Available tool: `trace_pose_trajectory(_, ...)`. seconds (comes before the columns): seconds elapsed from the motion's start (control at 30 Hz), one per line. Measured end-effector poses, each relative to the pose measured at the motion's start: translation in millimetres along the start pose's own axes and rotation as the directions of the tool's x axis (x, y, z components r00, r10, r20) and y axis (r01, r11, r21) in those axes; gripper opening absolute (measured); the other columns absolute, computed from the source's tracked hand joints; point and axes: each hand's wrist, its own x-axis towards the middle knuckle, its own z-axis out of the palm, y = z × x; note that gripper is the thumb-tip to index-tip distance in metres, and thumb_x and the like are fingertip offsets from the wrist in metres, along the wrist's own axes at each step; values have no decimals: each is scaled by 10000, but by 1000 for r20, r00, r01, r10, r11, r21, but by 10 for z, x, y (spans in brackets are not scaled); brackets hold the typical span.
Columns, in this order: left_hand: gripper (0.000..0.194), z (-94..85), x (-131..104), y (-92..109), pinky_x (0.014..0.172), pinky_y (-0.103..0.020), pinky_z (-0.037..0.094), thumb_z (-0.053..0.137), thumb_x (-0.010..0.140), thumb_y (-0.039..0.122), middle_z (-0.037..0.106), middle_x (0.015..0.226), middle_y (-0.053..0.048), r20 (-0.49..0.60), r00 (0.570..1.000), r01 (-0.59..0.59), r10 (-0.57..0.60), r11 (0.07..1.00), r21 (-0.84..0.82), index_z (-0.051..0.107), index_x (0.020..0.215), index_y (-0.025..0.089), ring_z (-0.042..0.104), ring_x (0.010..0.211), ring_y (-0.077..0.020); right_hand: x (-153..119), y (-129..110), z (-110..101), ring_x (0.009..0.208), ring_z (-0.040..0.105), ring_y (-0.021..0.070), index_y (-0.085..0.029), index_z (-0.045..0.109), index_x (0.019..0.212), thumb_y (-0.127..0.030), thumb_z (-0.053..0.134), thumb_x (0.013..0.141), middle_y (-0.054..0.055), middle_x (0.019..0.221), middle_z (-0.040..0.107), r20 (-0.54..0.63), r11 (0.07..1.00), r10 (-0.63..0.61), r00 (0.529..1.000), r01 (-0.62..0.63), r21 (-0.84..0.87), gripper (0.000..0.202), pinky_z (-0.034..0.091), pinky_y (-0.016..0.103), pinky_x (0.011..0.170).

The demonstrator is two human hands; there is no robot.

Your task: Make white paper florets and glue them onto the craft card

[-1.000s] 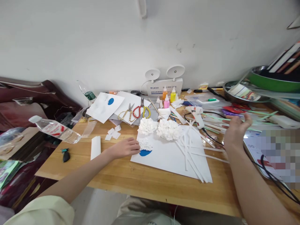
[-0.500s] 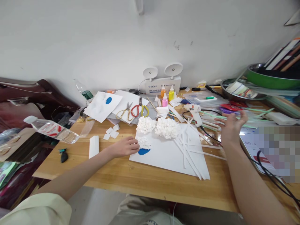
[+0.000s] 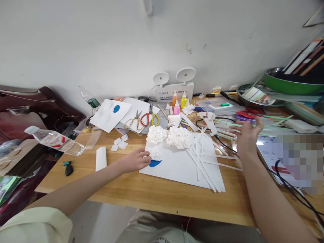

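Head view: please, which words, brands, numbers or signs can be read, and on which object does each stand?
"00:" on the screen; the next digit looks like 4, unsure.
White lamp box: lettering too small to read.
Clear bottle: red-marked label, too blurred.
Green-labelled bottle: too small.
Shirt: print too blurred, cut off.
Printed item: too blurred.

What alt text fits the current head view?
A person's left hand is at the edge of the smallest of three white clumps on a white sheet; the right hand, open, is near a lit screen. White strips cross the sheet's right side; farther back on the cluttered wooden table are gold-handled scissors, a white glue gun and three small bottles.
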Motion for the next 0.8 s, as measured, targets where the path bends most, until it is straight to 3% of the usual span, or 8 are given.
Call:
trace_pose_trajectory(0.23, 208, -13, -24, -36, 766, -308, 339, 366, 871, 97, 582, 840, -53, 30, 998, 53, -49, 991, -127, 562, 870, 166, 480, 848, -164, 15, 47, -23, 545, 562, 110, -271, 252, 1094, -571, 532, 635, -25, 845, 508, 36, 1000, -12, 999, 12, 2, 616, 436, 276, 488)
trace_pose_trajectory(0.37, 228, 17, -100, -49, 763, -297, 359, 369, 879, 153, 597, 897, -49, 20, 979, 200, -203, 931, -304, 570, 977, 198, 501, 855, -164, -7, 15, -2, 522, 542, 93, -264, 273, 1083, -575, 535, 626, -30, 835, 506, 12, 1000, -7, 1000, 7, 6, 612, 410, 257, 480)
trace_pose_trajectory(0.43, 219, 46, -122, -7, 754, -296, 375, 393, 873, 219, 602, 891, -50, 24, 932, 339, -361, 849, -404, 591, 964, 202, 514, 842, -167, -24, -6, 14, 518, 537, 88, -265, 281, 1078, -569, 542, 621, -31, 835, 506, 8, 1000, -2, 1000, 2, 7, 607, 399, 250, 481)
trace_pose_trajectory(0.57, 239, 109, -96, 134, 747, -287, 406, 421, 851, 330, 604, 863, -49, 109, 763, 552, -637, 554, -623, 613, 888, 192, 534, 828, -165, -56, -35, 36, 510, 528, 99, -261, 289, 1077, -544, 562, 614, -25, 835, 510, 21, 1000, -4, 1000, 4, 11, 607, 393, 264, 490)
trace_pose_trajectory(0.67, 236, 142, -58, 204, 727, -283, 425, 470, 813, 375, 603, 839, -42, 177, 678, 588, -714, 381, -714, 597, 868, 183, 539, 809, -167, -77, -49, 45, 513, 528, 106, -258, 293, 1089, -532, 563, 621, -19, 844, 507, 33, 1000, -11, 999, 11, 2, 606, 390, 273, 498)
trace_pose_trajectory(0.8, 218, 168, -67, 211, 705, -272, 438, 524, 770, 374, 601, 838, -35, 231, 636, 578, -736, 256, -775, 598, 859, 190, 544, 783, -162, -95, -62, 55, 511, 524, 112, -247, 296, 1094, -551, 564, 615, -16, 834, 502, 37, 1000, -16, 999, 16, -2, 628, 387, 275, 493)
